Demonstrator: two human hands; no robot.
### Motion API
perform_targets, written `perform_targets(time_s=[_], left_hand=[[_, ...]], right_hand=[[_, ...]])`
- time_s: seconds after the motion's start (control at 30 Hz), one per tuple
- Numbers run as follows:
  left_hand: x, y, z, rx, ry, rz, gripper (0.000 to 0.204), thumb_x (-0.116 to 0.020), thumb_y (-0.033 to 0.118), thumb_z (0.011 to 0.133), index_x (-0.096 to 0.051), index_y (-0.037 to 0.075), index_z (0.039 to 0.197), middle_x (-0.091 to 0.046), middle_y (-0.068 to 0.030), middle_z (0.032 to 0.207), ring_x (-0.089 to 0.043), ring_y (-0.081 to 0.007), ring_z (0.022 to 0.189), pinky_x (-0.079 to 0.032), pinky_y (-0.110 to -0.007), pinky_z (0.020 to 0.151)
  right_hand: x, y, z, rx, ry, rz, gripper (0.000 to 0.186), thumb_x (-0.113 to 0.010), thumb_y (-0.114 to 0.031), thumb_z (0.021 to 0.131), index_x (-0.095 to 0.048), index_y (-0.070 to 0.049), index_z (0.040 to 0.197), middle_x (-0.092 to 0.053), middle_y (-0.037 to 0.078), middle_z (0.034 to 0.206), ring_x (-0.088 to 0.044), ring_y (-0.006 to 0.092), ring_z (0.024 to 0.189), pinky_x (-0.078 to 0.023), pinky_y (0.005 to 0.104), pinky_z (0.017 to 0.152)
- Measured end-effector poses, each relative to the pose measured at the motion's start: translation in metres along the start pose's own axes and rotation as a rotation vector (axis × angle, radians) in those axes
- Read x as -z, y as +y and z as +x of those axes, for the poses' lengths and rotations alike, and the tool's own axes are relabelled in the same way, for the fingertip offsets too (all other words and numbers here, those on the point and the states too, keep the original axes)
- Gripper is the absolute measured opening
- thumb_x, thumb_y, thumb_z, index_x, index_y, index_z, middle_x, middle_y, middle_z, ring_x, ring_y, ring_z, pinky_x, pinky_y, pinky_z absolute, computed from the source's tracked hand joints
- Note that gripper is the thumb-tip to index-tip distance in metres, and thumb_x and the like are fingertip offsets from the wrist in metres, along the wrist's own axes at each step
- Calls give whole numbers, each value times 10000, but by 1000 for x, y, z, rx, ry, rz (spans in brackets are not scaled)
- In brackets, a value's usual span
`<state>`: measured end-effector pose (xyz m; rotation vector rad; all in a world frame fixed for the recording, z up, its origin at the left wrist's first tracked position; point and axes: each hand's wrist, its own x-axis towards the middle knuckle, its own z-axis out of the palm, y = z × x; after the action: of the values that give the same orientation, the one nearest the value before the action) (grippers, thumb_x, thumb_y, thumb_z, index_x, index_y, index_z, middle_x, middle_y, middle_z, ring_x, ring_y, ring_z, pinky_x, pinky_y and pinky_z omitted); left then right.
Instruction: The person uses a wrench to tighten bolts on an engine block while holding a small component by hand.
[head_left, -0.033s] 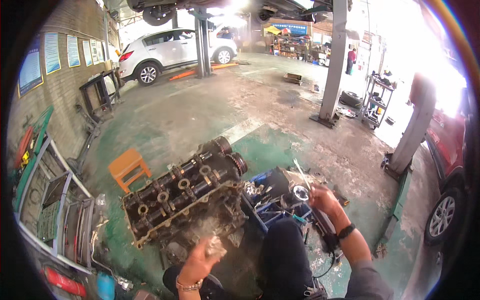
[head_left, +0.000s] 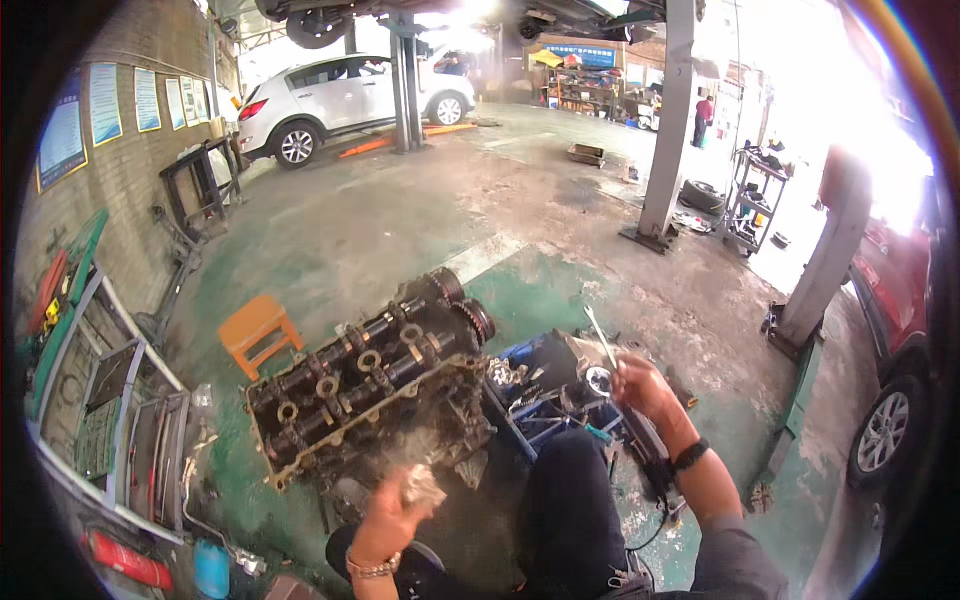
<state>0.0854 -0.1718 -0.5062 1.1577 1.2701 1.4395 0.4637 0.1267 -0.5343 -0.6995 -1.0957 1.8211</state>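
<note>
My left hand point(head_left: 384, 518) is closed around a crumpled pale rag point(head_left: 424, 486), just in front of a large engine point(head_left: 370, 385) with its camshafts and timing sprockets exposed on top. Between the fingers of my right hand point(head_left: 645, 386) is a slim silver wrench point(head_left: 600, 336), its far end tilted up and to the left. That hand is raised over a blue toolbox point(head_left: 532, 428), which stands to the right of the engine and is filled with loose tools and metal parts.
An orange stool point(head_left: 258, 330) stands beyond the engine on the left. Metal frames point(head_left: 110, 400) and a red cylinder point(head_left: 128, 560) lie along the left wall. Grey lift posts point(head_left: 668, 140) rise from the floor. A white car point(head_left: 340, 105), a red car point(head_left: 900, 300) and a tool cart point(head_left: 755, 200) stand around.
My right hand has shifted slightly left with the wrench, which has moved a little lower. My left hand has moved slightly left and up with the rag.
</note>
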Motion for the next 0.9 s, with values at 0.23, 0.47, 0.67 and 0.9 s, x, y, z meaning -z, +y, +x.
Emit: perform_targets(time_s=[0.23, 0.47, 0.67, 0.9], left_hand=[[13, 73, -15, -151, 342, 6, 226, -580, 36, 942, -576, 56, 1167, -650, -31, 918, -469, -37, 557, -361, -189, 454], [13, 91, 3, -404, 540, 46, 144, -618, 109, 950, -606, 46, 1079, -632, -35, 879, -530, -59, 653, -404, -192, 538], [34, 89, 32, -660, 473, 110, 187, -665, 189, 939, -578, 36, 879, -586, -76, 803, -539, -131, 700, -428, -250, 606], [68, 80, 62, -588, 463, -106, 378, -535, 300, 1023, -521, 49, 741, -550, -73, 728, -499, -118, 639, -372, -246, 537]], right_hand=[[-107, -33, 20, 157, -195, -249, 136, -579, -96, 940, -602, 13, 1017, -588, 42, 780, -577, 150, 668, -488, 284, 612], [-198, -42, 27, 98, -270, -224, 218, -555, -118, 927, -590, 6, 1102, -570, 30, 797, -474, 94, 619, -438, 232, 606], [-225, -44, 35, 130, -210, -405, 315, -523, -103, 933, -583, 31, 1212, -525, -3, 756, -405, 59, 554, -415, 208, 546], [-239, -38, 37, 36, -185, -397, 331, -513, -110, 950, -599, 32, 1236, -521, 10, 753, -414, 66, 544, -436, 217, 540]])
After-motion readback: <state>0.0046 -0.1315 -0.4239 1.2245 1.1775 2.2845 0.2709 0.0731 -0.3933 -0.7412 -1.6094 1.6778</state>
